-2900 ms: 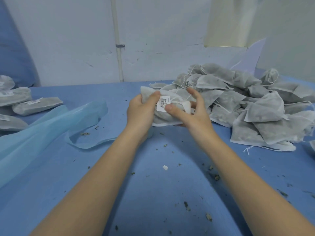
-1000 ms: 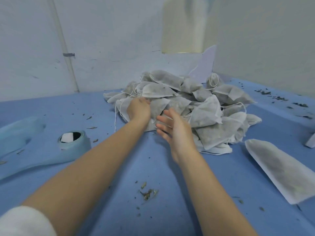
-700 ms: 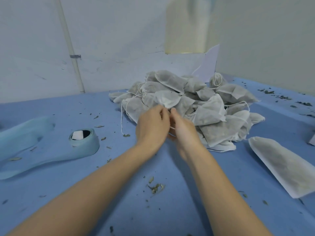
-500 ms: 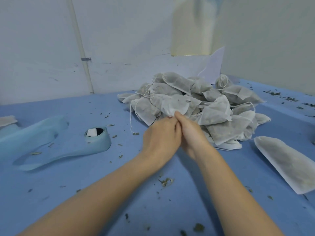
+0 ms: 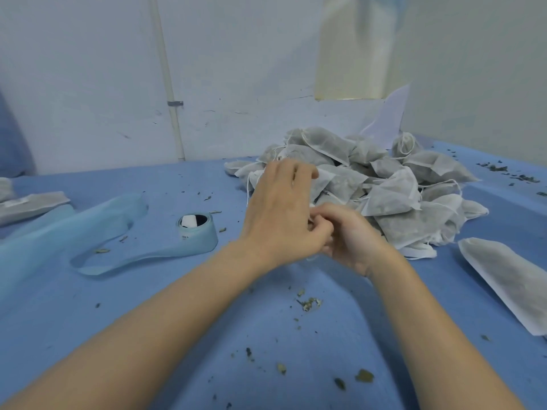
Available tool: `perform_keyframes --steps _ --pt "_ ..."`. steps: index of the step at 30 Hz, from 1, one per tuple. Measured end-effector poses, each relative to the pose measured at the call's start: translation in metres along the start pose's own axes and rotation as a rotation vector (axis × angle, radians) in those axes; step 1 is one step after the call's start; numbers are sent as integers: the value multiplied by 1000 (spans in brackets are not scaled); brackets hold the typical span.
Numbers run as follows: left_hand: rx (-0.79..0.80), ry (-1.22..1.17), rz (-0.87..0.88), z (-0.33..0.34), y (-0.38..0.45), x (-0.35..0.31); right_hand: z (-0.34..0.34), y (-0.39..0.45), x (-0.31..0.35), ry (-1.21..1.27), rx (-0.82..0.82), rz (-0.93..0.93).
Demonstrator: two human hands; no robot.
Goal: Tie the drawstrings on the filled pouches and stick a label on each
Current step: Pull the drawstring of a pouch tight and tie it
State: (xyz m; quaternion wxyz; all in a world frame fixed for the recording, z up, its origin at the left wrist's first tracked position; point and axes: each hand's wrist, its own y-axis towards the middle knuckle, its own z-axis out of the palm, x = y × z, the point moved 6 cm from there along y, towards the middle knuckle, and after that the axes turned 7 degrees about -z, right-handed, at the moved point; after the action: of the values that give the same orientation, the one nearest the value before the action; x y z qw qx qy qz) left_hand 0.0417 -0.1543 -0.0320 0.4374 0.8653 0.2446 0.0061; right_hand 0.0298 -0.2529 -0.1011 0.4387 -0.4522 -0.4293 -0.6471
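Change: half a second ago both hands met at the pile's near edge; now they work close together, nearer the person.
Left hand point(image 5: 281, 214): fingers curled, apparently pinching string; its grip is hidden.
Right hand point(image 5: 349, 238): curled likewise.
Pouch: hidden behind the hands, touching the pile point(image 5: 384, 184).
Meaning: tying seems begun; label roll point(image 5: 196, 232) waits left.

Head-worn, wide-angle, looking forward and down, close over blue table point(image 5: 148, 306); white wall point(image 5: 88, 84) filling upper frame.

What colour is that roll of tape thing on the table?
Light blue. The roll, with its loose tail trailing left, shows clearly in the head view.
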Motion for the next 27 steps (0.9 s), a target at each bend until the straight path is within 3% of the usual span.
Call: perform_keyframes --steps 4,8,10,13,18,20,24,27 --pt "357 -288 -212 22 -2 16 -3 2 2 -9 2 -14" --pt "350 -443 -346 29 -8 31 -7 3 4 -62 -38 -35" --pt "342 -329 -325 27 -10 35 -12 2 7 -221 -148 -98" --pt "361 47 -127 20 -11 35 -21 0 13 -479 -338 -190" --pt "316 281 8 18 -13 37 -18 -1 12 -741 -354 -237" --pt "340 190 -75 24 -15 42 -12 0 8 -774 -342 -248" --pt "483 -235 -337 41 -24 50 -14 5 0 -651 -366 -170" --pt "449 -331 -372 42 -25 55 -20 5 -3 -654 -412 -126"
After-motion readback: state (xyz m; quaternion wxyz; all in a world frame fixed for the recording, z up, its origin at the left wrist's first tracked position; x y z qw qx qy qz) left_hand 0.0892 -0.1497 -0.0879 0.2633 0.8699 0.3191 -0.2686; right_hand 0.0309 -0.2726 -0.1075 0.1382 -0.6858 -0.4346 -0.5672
